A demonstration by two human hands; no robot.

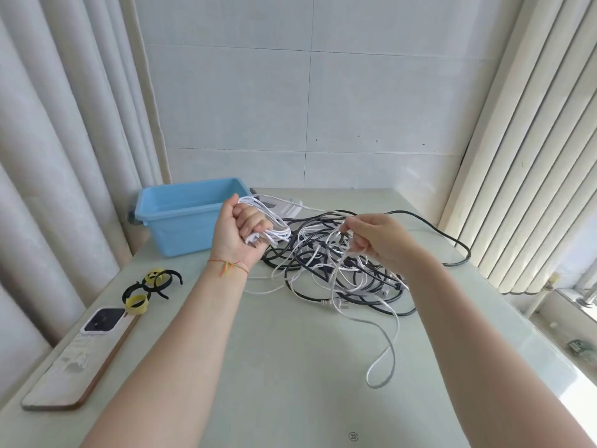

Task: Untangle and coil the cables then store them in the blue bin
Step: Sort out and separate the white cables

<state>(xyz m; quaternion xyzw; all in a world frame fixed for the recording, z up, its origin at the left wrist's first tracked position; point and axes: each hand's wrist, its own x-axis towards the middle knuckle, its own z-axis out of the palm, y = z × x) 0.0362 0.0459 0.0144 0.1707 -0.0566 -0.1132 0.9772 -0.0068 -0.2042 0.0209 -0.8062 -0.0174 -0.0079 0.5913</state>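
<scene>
A bundle of thin white cable loops is being clenched in the left hand beside the empty pale-blue plastic bin, while a strand from the black-and-white tangle on the pale tabletop is being pinched by the right hand, so knots are likely being tightened if it is being pulled hard.

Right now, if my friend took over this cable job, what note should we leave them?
Left hand: grips a bunch of white cable loops, held up in front of the blue bin.
Right hand: pinches a white strand lifted from the tangle.
Things: black and white cables are knotted together on the table; one white loop trails toward the near edge. Black and yellow straps lie left, by a phone.
Done: part of one white cable coiled.
Left: finish that coil, free and coil the rest, and put them all in the bin; none visible in it.
</scene>
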